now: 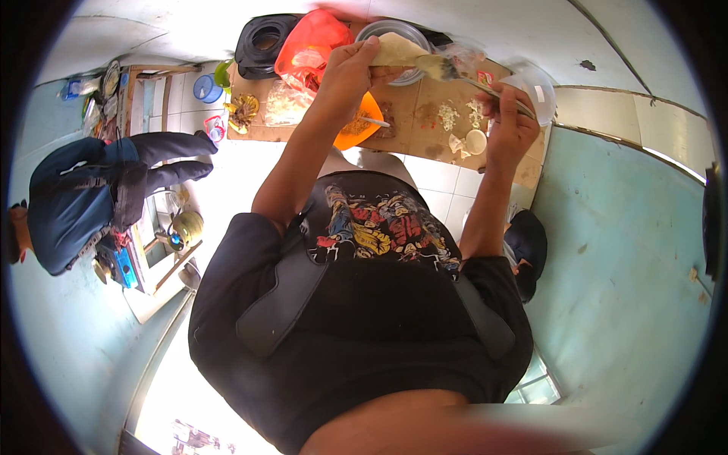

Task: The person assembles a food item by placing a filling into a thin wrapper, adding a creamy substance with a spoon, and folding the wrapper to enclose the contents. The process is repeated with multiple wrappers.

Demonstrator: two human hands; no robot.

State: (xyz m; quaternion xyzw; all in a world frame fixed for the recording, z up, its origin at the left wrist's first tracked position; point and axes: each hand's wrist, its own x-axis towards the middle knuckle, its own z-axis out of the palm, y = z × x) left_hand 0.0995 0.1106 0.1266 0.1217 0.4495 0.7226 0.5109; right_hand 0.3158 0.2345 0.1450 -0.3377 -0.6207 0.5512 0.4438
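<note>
My left hand is raised over the far side of the low brown work surface, its fingers closed on a thin, pale sheet that looks like dough. In my right hand is the metal handle of a spoon, gripped between thumb and fingers. Its tip reaches left to the sheet, where a pale yellowish filling lies; that meeting point is slightly blurred. Below my left wrist stands an orange bowl with a white-handled utensil in it.
On the brown surface are a red plastic bag, a black ring-shaped object, a round grey container, a clear tub, white scraps, a small pale cup and a yellow-brown bunch. Another person is at left.
</note>
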